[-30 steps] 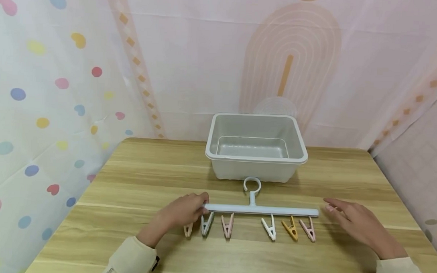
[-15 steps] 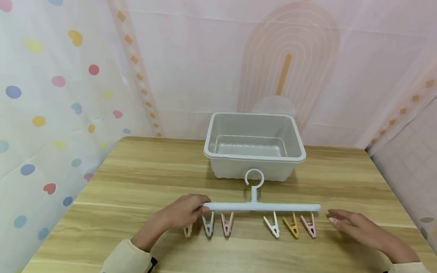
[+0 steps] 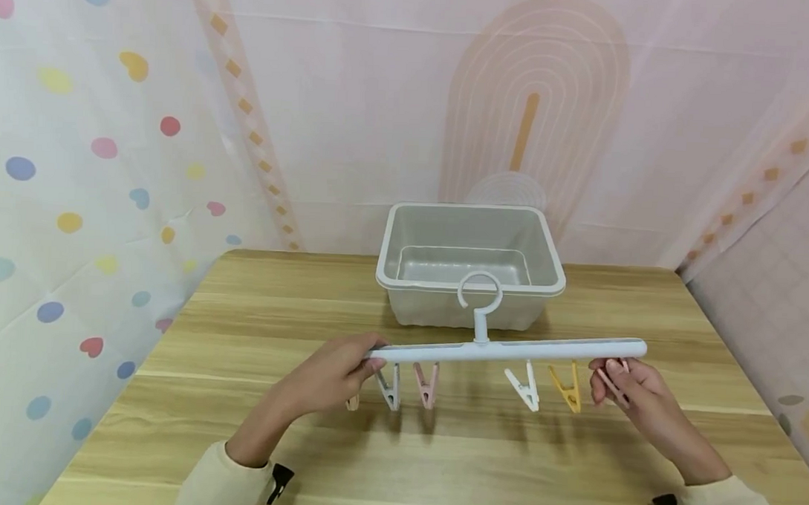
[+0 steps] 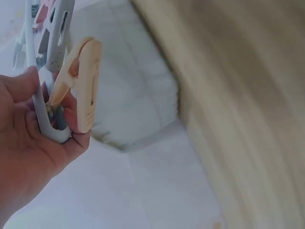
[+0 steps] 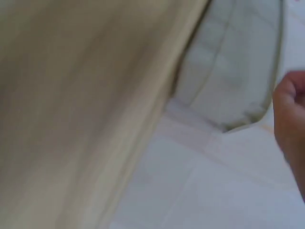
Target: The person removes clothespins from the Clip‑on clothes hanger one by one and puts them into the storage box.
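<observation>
A pale clip hanger (image 3: 521,351) with a ring-shaped hook is raised over the table, its right end higher than its left. My left hand (image 3: 326,376) grips the left end of its bar, thumb on the near side. A peach clothespin (image 4: 88,88) dangles beside those fingers in the left wrist view. Further along hang grey (image 3: 390,389), pink (image 3: 427,385), white (image 3: 525,389) and yellow (image 3: 569,388) clothespins. At the right end, my right hand (image 3: 650,402) pinches the outermost pink clothespin (image 3: 615,391) just under the bar. The right wrist view catches only part of this hand.
Behind the hanger, a grey plastic bin (image 3: 419,306) stands on the wooden table (image 3: 451,462), with the hook overlapping its front in the head view. A patterned curtain (image 3: 342,116) hangs along the table's back and left sides.
The hanger has risen off the table, its right end tilting up. My right hand has moved in from beside the bar and taken hold of the rightmost pink clothespin.
</observation>
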A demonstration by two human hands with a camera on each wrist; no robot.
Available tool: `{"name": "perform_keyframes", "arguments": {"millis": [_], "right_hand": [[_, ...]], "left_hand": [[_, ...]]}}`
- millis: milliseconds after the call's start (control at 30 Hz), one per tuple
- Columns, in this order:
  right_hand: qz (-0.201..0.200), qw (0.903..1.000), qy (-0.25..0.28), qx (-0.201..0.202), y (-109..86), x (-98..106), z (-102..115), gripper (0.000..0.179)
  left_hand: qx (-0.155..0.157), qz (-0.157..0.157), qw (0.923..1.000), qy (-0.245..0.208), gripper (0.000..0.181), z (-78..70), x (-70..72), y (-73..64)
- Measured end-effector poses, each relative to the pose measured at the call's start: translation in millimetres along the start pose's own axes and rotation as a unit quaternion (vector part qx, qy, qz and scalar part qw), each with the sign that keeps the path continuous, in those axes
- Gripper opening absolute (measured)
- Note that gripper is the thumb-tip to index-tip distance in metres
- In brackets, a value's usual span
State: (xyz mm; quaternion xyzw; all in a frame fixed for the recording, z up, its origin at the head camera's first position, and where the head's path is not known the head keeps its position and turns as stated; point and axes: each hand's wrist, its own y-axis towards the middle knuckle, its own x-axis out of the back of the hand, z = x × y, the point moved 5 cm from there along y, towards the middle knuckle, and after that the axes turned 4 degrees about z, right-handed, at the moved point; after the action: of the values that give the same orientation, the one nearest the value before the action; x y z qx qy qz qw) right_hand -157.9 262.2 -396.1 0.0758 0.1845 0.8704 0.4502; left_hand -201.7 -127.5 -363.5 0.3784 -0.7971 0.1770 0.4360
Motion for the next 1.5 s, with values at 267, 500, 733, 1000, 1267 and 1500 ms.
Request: {"name": "perform_keyframes", "arguments": {"millis": [267,500,733,1000,1267,1500], "right_hand": [[-0.037,0.9970,0.032,0.060,17.4,-5,23,0.044],[-0.051,0.9969,0.017,0.056,24.4,-8,30,0.039],[-0.063,0.9963,0.004,0.059,30.9,-17,28,0.037],[-0.061,0.9966,-0.030,0.046,32.4,-20,30,0.033],[-0.070,0.9965,-0.035,0.031,28.8,-19,28,0.032],[-0.104,0.9862,-0.129,0.005,26.7,-19,25,0.026]], "left_hand": [[0.001,-0.018,0.9989,0.043,0.025,-15.9,-3.9,1.8],[-0.003,-0.051,0.9917,0.118,0.021,-32.2,-14.2,7.6],[-0.005,-0.062,0.9866,0.151,0.027,-44.8,-26.5,16.8],[-0.019,-0.076,0.9851,0.153,0.027,-53.3,-27.6,20.0],[-0.030,-0.046,0.9893,0.135,0.029,-62.7,-35.2,27.9],[-0.020,-0.148,0.9634,0.222,0.022,-69.5,-23.2,22.0]]}}
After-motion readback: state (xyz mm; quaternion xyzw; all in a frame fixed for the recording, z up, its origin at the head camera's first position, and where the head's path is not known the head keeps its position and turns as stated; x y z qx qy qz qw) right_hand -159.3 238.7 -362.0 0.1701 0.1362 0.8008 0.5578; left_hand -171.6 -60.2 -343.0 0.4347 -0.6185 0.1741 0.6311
